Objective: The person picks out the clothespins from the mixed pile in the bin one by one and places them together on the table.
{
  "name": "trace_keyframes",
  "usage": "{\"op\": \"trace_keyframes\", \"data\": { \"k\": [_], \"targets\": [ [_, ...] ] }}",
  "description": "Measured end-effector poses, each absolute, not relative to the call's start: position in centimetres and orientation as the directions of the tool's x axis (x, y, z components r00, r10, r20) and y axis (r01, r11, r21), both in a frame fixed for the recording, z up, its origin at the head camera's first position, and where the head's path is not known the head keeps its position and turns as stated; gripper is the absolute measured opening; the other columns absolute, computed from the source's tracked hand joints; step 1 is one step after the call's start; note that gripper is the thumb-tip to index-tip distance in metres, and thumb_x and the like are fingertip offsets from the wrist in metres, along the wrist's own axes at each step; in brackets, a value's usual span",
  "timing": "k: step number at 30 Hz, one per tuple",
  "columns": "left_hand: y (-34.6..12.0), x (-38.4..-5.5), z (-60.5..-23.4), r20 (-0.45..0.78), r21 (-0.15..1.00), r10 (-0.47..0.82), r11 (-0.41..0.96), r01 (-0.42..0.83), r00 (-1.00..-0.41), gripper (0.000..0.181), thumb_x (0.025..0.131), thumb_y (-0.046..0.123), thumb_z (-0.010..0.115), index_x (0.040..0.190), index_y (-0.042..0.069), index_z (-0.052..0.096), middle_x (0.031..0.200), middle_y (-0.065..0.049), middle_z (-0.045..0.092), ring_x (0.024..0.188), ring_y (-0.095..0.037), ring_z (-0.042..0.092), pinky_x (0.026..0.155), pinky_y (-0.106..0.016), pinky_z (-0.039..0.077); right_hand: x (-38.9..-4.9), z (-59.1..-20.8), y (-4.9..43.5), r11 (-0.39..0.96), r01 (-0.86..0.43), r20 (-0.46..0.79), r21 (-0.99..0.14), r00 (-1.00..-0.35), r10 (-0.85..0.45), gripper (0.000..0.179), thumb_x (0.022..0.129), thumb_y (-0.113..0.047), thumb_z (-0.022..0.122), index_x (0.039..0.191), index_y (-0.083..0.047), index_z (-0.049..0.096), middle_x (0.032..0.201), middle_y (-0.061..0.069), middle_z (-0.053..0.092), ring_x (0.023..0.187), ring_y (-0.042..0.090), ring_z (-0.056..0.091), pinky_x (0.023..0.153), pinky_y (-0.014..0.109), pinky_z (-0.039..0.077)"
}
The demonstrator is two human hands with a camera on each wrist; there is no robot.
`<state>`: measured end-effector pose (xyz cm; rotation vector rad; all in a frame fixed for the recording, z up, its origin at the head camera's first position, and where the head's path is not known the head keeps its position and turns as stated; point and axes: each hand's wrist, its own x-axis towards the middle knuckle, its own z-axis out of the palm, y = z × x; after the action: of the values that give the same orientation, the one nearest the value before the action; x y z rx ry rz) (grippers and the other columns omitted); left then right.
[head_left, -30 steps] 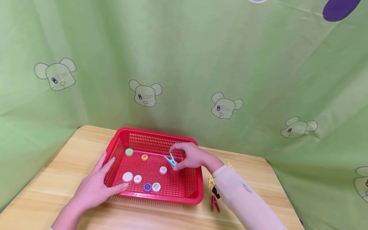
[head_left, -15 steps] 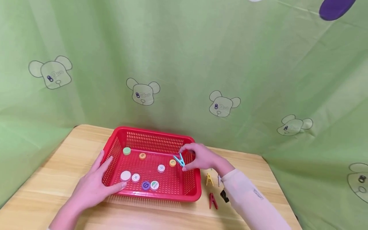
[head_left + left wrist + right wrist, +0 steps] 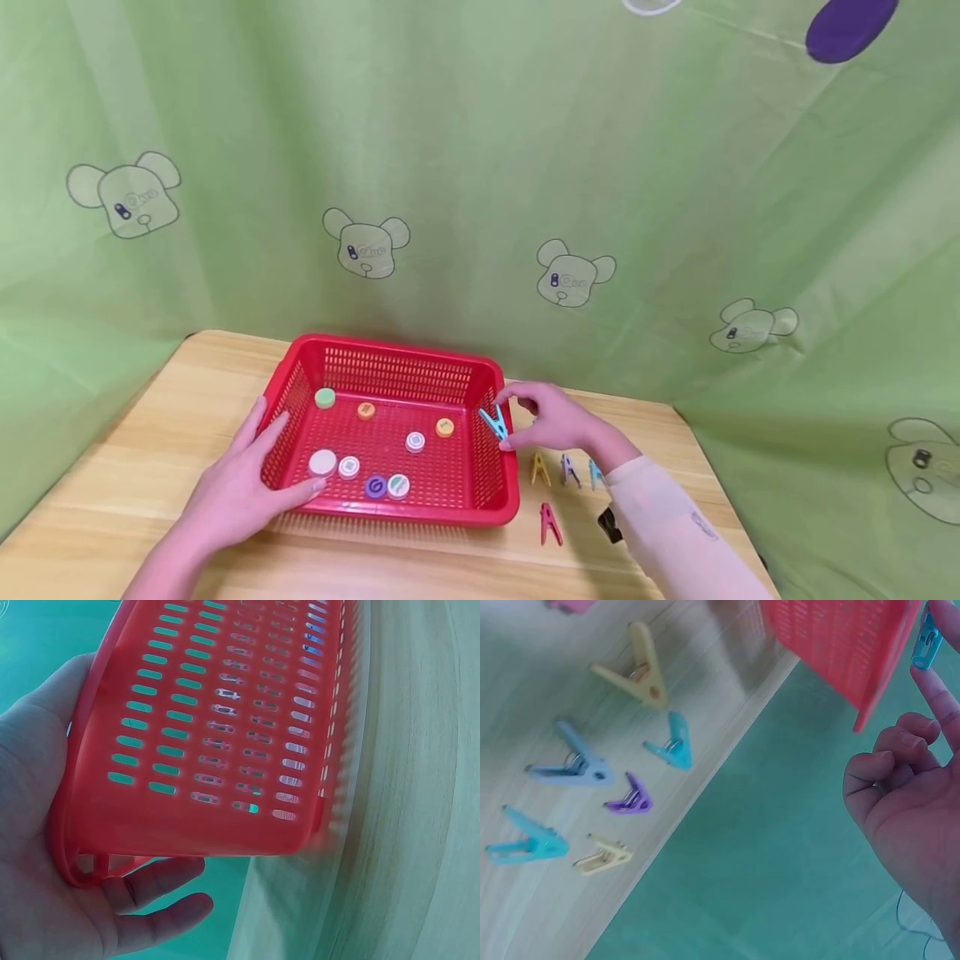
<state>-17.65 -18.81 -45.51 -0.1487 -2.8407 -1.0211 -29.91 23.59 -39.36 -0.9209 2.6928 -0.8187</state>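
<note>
My left hand (image 3: 232,492) rests spread at the near left corner of the red plastic basket (image 3: 405,518), its fingers along the left side and its thumb over the front rim. In the left wrist view the hand (image 3: 45,825) lies at the rim, fingers nearly straight. With thumb and forefinger my right hand (image 3: 558,421) pinches a light blue clothespin (image 3: 497,423) over the basket's right rim. The right wrist view shows this clothespin (image 3: 928,641) at the fingertips, the other fingers curled. Inside the basket lie several bottle caps, among them a green cap (image 3: 325,398) and a purple cap (image 3: 376,487).
Right of the basket on the wooden table (image 3: 375,567) stand several clothespins, including a red clothespin (image 3: 550,525), a yellow clothespin (image 3: 540,470) and a purple clothespin (image 3: 632,796). A black clip (image 3: 610,525) lies by the right sleeve. A green curtain (image 3: 450,167) hangs behind.
My right hand has moved right with the light blue clothespin, from above the basket's floor to its right rim. The left hand stays at its corner. The view has shifted slightly.
</note>
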Motion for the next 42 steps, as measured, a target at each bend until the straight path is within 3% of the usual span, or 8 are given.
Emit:
{"op": "trace_keyframes", "data": {
  "k": [4,11,19,26,30,32,42],
  "targets": [
    [-18.8,-17.6,-45.6,0.146,0.623,0.053,0.771,0.134,-0.988,0.119,0.073,0.076,0.071,0.155,0.000,0.031,0.165,-0.020,0.005,0.130,-0.057,0.037,0.087,-0.071,0.044,-29.6,-39.5,24.5,0.674,-0.498,-0.006,-0.546,-0.802,-0.597,0.051,0.074,-0.032,0.090,0.118,-0.018,0.067,0.107,0.000,0.062,0.084,0.019,0.048,0.074,0.036,0.045],
    [-18.8,-17.7,-45.8,0.140,0.620,0.056,0.774,0.131,-0.989,0.119,0.072,0.076,0.071,0.156,0.001,0.031,0.165,-0.019,0.004,0.129,-0.057,0.038,0.085,-0.071,0.044,-29.1,-39.9,26.3,0.687,-0.470,-0.018,-0.554,-0.818,-0.575,0.051,0.076,-0.028,0.089,0.119,-0.017,0.066,0.088,-0.005,0.053,0.074,0.015,0.044,0.067,0.032,0.042],
    [-18.9,-17.7,-45.8,0.133,0.622,0.060,0.772,0.130,-0.989,0.117,0.074,0.072,0.073,0.156,0.001,0.030,0.165,-0.018,0.002,0.128,-0.057,0.039,0.084,-0.070,0.046,-28.3,-40.5,28.7,0.683,-0.482,-0.003,-0.549,-0.816,-0.578,0.051,0.076,-0.028,0.089,0.119,-0.014,0.066,0.072,0.008,0.048,0.063,0.014,0.041,0.059,0.028,0.039],
    [-19.0,-17.7,-45.7,0.124,0.628,0.069,0.767,0.132,-0.990,0.117,0.074,0.073,0.073,0.156,0.001,0.029,0.166,-0.017,0.000,0.128,-0.057,0.038,0.083,-0.069,0.047,-26.9,-42.0,31.2,0.718,-0.404,-0.056,-0.566,-0.851,-0.522,0.051,0.075,-0.023,0.090,0.118,-0.013,0.065,0.081,0.000,0.049,0.078,0.018,0.046,0.069,0.032,0.043],
    [-19.1,-17.7,-45.6,0.118,0.628,0.071,0.768,0.130,-0.990,0.117,0.075,0.070,0.074,0.156,0.001,0.028,0.165,-0.018,-0.001,0.129,-0.057,0.036,0.083,-0.070,0.047,-26.0,-43.0,32.5,0.734,-0.361,-0.089,-0.575,-0.865,-0.495,0.051,0.074,-0.019,0.089,0.117,-0.014,0.064,0.082,0.009,0.049,0.076,0.018,0.045,0.068,0.033,0.042],
    [-19.2,-17.8,-45.6,0.116,0.626,0.072,0.769,0.129,-0.991,0.116,0.075,0.069,0.075,0.156,0.001,0.028,0.165,-0.019,-0.001,0.130,-0.057,0.035,0.083,-0.070,0.047,-25.5,-43.4,33.1,0.736,-0.355,-0.095,-0.576,-0.866,-0.492,0.051,0.074,-0.018,0.089,0.118,-0.014,0.063,0.074,0.013,0.043,0.069,0.017,0.040,0.062,0.030,0.036],
    [-19.1,-17.6,-45.4,0.108,0.629,0.083,0.766,0.133,-0.991,0.117,0.075,0.070,0.074,0.156,-0.001,0.028,0.165,-0.019,-0.003,0.132,-0.057,0.032,0.084,-0.071,0.045,-23.9,-45.1,35.5,0.733,-0.311,-0.154,-0.605,-0.857,-0.491,0.057,0.070,-0.015,0.089,0.121,-0.015,0.065,0.079,0.020,0.047,0.073,0.023,0.043,0.064,0.031,0.038]
  ]
}}
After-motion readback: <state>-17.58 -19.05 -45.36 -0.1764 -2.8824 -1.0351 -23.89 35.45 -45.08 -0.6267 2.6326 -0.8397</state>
